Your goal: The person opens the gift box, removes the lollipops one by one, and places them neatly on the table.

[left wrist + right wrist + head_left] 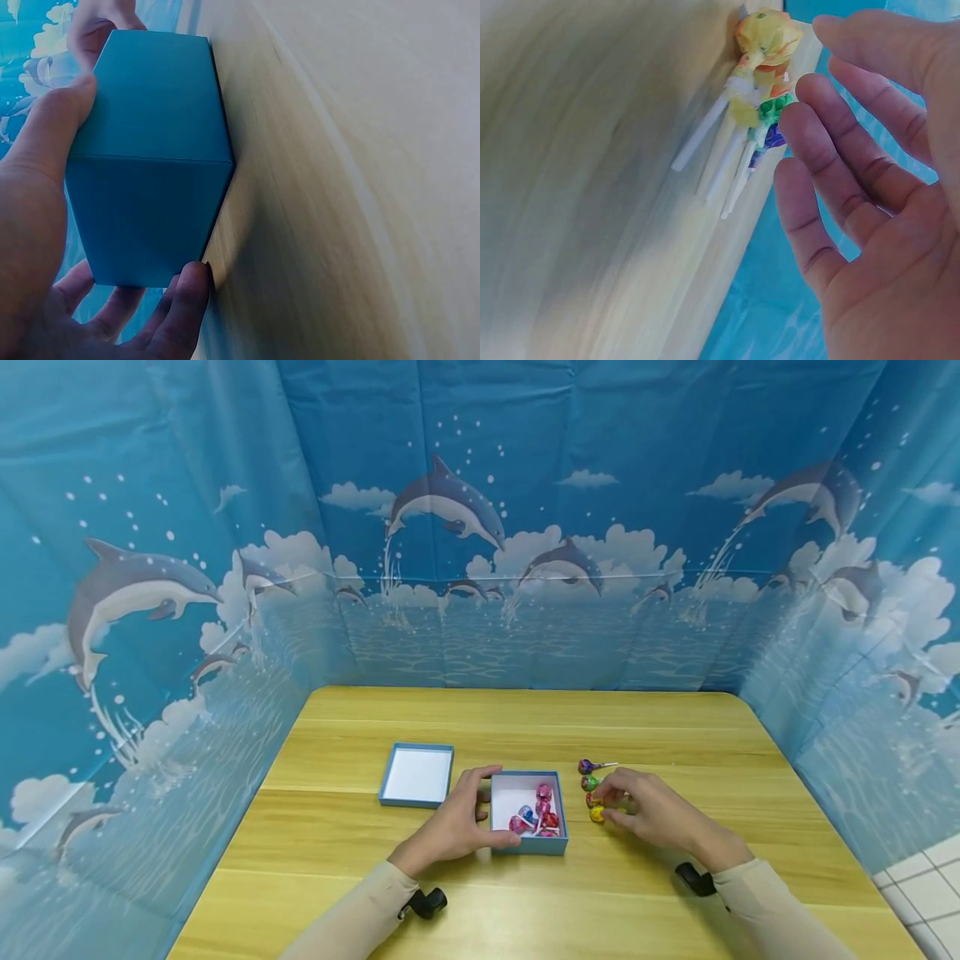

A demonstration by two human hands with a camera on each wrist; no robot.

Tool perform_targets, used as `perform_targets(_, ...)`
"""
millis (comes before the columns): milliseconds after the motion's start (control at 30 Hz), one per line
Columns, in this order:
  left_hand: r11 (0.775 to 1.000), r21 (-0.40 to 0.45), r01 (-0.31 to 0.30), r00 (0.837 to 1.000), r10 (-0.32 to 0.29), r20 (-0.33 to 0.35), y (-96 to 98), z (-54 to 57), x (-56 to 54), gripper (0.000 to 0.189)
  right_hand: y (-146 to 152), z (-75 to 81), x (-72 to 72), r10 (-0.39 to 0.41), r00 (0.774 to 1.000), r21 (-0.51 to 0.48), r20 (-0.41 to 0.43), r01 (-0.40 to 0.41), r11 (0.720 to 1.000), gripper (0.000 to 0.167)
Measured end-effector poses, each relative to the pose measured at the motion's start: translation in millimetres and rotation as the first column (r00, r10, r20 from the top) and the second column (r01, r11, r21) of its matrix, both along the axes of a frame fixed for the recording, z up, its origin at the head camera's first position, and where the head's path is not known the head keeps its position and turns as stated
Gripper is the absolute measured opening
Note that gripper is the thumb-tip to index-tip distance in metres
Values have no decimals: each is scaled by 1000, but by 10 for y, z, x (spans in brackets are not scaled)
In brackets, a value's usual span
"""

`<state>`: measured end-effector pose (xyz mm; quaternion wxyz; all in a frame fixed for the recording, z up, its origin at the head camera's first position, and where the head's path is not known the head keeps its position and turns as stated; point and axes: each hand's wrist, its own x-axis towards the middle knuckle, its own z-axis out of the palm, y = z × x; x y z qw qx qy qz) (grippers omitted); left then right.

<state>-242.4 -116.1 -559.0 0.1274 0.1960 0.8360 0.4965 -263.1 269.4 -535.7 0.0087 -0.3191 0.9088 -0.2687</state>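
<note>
A blue box (528, 847) with a white inside holds several wrapped lollipops (550, 820), mostly pink and red. My left hand (453, 818) grips the box from its left, thumb along the near wall and fingers at the far side; the left wrist view shows the box's plain outer faces (150, 217). To the right of the box, lollipops lie in a column: purple (585, 767), green (588, 783), an orange-red one (591, 798) and yellow (597, 814). Over them is my right hand (652, 810), its fingers loosely bent and apart, the fingertips beside the yellow lollipop (767, 37), holding nothing.
A shallow blue-edged lid (416, 774) lies white side up to the left of the box. Everything stands on a yellow wooden table (345, 877). A blue curtain with dolphins (525, 643) surrounds the table at the back and sides.
</note>
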Motion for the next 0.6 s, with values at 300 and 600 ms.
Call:
perform_targets(300,1000,1,1,1000,-1,0,5,-9,1,114,-108,67,10,21,999,12,-43,-20,1000,19)
perform_targets(600,1000,-6,-2,1000,2,-9,7,-7,2,114,-281,155,-1,45,998,48,-52,-42,998,23)
